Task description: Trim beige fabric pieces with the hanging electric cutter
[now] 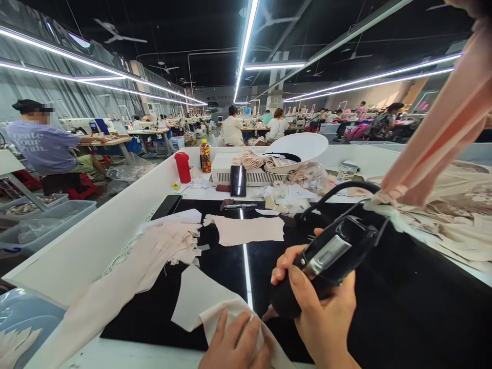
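Note:
My right hand (321, 307) is wrapped round a black hand-held tool (326, 259) with a metal plate and a black cord looping up behind it; its tip points down at the cloth. My left hand (235, 344) lies flat, fingers together, pressing a beige fabric piece (203, 302) onto the black glossy tabletop (403, 307) at the near edge. A second beige piece (248, 229) lies further back, and a long pile of beige fabric (146, 261) runs along the left.
A white raised wall (96, 230) borders the table. At the back stand a red cup (183, 167), a drink bottle (205, 156), a white box (246, 171) with fabric, and a phone (166, 207). Pink strips (434, 138) hang at right. Other people sit at sewing stations behind.

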`<state>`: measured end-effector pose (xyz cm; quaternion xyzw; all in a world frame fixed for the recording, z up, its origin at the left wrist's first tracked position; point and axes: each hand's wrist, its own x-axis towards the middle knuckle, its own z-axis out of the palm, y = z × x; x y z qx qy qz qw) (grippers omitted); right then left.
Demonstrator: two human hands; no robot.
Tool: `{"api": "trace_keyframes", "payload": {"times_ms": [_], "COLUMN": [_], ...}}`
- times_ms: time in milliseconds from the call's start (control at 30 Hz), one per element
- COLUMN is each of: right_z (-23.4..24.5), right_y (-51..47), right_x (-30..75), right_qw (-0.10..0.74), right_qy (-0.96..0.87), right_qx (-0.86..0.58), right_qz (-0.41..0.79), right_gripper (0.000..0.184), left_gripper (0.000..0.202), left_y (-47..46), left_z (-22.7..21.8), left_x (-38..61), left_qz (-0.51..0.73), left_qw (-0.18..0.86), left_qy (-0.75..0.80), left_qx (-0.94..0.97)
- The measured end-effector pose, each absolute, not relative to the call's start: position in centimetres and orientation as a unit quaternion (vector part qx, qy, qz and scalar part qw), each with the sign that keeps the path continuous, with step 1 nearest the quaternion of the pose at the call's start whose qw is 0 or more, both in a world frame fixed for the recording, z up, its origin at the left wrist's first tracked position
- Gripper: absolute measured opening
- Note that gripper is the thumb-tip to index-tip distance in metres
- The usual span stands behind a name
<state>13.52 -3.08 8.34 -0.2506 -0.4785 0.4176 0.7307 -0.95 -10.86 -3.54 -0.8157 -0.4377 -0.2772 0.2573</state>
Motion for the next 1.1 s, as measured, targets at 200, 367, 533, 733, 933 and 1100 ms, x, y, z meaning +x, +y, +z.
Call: {"api": "trace_keyframes", "payload": {"times_ms": [200,367,533,733,933,1100], "right_z": [8.0,8.1,8.5,8.8,8.8,8.1], "right_y": [-2.8,-2.7,-2.5,-1.9,-1.7,-2.7], "right_x": [14.1,14.1,13.8,13.4,14.6,16.0], "right_qw": [0.708,0.708,0.715,0.71,0.713,0.706], "right_qy": [-0.525,-0.532,-0.517,-0.518,-0.513,-0.506], "right_qx": [-0.25,-0.249,-0.248,-0.24,-0.236,-0.215], "right_qz": [0.4,0.392,0.399,0.411,0.416,0.447], "right_gripper": [0.024,0.025,0.027,0.03,0.025,0.036], "left_gripper": [0.013,0.017,0.031,0.02,0.034,0.037], "left_y": [-10.1,-10.4,-10.4,-10.3,-9.3,-8.1], "left_z": [-5.3,-5.2,-1.5,2.7,0.6,-0.9], "left_x": [-0.8,-1.1,-2.5,-4.6,-4.8,-3.5], "left_qz": [-0.311,-0.3,-0.25,-0.228,-0.171,-0.125], "left_qw": [0.271,0.257,0.142,0.034,0.129,0.185], "left_qy": [-0.416,-0.407,-0.385,-0.376,-0.439,-0.508], "left_qx": [-0.81,-0.824,-0.877,-0.897,-0.873,-0.832]}}
